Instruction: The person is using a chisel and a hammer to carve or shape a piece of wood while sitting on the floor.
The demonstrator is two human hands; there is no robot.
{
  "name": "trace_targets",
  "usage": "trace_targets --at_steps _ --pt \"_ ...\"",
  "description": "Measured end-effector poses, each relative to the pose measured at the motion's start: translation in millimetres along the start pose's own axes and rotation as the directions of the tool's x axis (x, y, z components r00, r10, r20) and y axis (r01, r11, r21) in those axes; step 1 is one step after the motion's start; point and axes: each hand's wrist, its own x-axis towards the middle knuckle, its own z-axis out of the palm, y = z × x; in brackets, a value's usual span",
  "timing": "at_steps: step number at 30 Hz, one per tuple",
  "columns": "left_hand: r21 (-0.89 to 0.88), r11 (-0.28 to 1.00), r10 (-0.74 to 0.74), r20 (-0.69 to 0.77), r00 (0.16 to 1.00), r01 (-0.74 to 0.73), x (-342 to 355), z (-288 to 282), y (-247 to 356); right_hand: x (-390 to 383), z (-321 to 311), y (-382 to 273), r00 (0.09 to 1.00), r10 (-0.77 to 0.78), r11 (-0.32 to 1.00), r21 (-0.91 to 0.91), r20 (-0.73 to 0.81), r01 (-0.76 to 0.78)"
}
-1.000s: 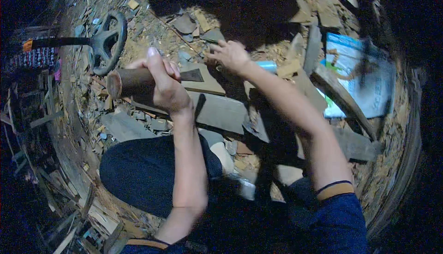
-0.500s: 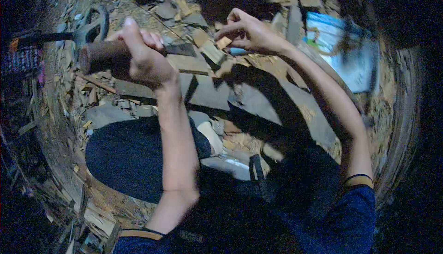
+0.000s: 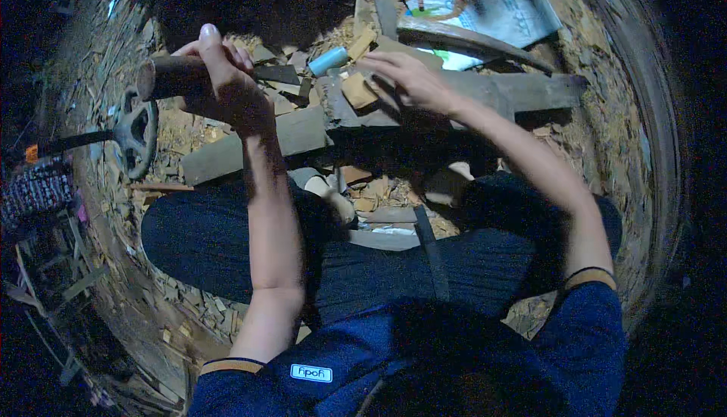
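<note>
My left hand [image 3: 224, 68] grips a brown cylindrical wooden handle [image 3: 170, 77], with a dark flat blade [image 3: 275, 74] showing beyond the fingers. My right hand [image 3: 413, 84] has its fingers loosely stretched, apparently not closed on anything, just above and beside a small pale wooden block [image 3: 358, 91]; whether they touch it I cannot tell. The block lies on a rough grey wooden beam [image 3: 485, 95]. A light blue cylinder [image 3: 327, 60] lies behind the block, next to a yellowish wood piece [image 3: 362, 43].
A blue-and-white printed bag [image 3: 485, 8] lies at the back under a long stick [image 3: 469, 36]. A wheel-shaped tool [image 3: 136, 144] with a long handle is at the left. Wood scraps and chips surround my crossed legs [image 3: 189, 235]. A grey plank [image 3: 212, 159] lies ahead of them.
The view has shifted. My right hand was among the scraps, then raised by a small block; now it is lower, over the beam, where the block lies. My left hand keeps the handle.
</note>
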Motion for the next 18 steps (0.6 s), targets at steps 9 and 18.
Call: trace_targets --at_steps 9,18 --pt "0.013 1.0 0.022 0.102 0.995 -0.023 -37.1 23.9 21.2 5.8 61.5 -85.0 0.725 0.58 0.76 -0.075 -0.372 -0.646" --pt "-0.015 1.0 -0.012 0.096 0.995 0.014 -32.7 14.0 2.0 12.1 57.0 -45.5 0.882 0.388 0.916 0.006 -0.268 -0.401"
